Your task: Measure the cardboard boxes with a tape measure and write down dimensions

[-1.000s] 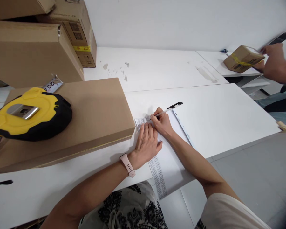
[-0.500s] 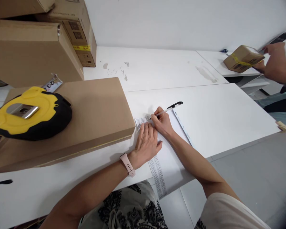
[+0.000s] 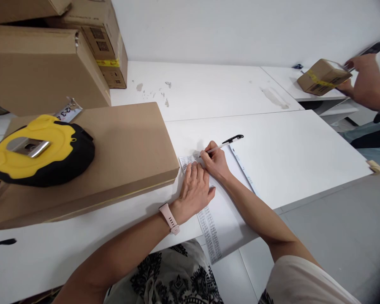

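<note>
We rest our left hand point(image 3: 194, 190) flat on the rectangular white paper sheet point(image 3: 232, 211), overhanging the near edge of the white desk point(image 3: 291, 147), seemingly steadying it while our right hand point(image 3: 215, 164) clamps its grip on a slim, clear, black-ended pen point(image 3: 231, 140).

Left hand point(image 3: 194, 188) palm down, flattened, fingers nearly together, pointing away from body, thumb out to right. Left forearm point(image 3: 129, 249) slants up from lower left; wrist roughly level. Right hand point(image 3: 215, 161) curled in writing grip, thumb and forefinger pinched, knuckles up. Right forearm point(image 3: 256, 207) angles inward. Hands side by side; contact unclear.
</note>
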`<state>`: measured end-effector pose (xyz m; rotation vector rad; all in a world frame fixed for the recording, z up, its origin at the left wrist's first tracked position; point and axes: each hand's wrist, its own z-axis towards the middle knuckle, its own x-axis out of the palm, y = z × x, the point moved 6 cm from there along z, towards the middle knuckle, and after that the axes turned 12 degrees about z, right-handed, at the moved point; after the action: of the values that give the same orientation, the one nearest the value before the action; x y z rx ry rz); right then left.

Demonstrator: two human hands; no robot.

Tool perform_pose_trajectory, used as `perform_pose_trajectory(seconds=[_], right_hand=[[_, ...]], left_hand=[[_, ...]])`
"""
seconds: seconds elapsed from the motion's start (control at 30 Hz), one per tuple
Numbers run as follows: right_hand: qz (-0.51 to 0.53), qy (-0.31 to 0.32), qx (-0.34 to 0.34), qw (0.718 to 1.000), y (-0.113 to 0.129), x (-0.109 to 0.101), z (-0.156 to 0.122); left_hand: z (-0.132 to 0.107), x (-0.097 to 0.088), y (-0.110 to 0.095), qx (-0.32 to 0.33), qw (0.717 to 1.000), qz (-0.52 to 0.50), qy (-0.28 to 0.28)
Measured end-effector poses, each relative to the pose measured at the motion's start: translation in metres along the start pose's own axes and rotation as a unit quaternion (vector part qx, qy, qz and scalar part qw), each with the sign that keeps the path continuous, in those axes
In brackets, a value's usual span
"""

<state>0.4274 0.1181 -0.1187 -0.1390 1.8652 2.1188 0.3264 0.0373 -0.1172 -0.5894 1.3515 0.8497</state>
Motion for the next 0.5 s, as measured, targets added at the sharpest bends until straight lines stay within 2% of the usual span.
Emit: perform_pose_trajectory(seconds=[0.5], right_hand=[[0.001,-0.002,-0.005,1.0,-0.0014,-0.0021,0.0009]], left_hand=[[-0.0005,0.001,-0.0002,0.001,1.0,0.005,-0.008]])
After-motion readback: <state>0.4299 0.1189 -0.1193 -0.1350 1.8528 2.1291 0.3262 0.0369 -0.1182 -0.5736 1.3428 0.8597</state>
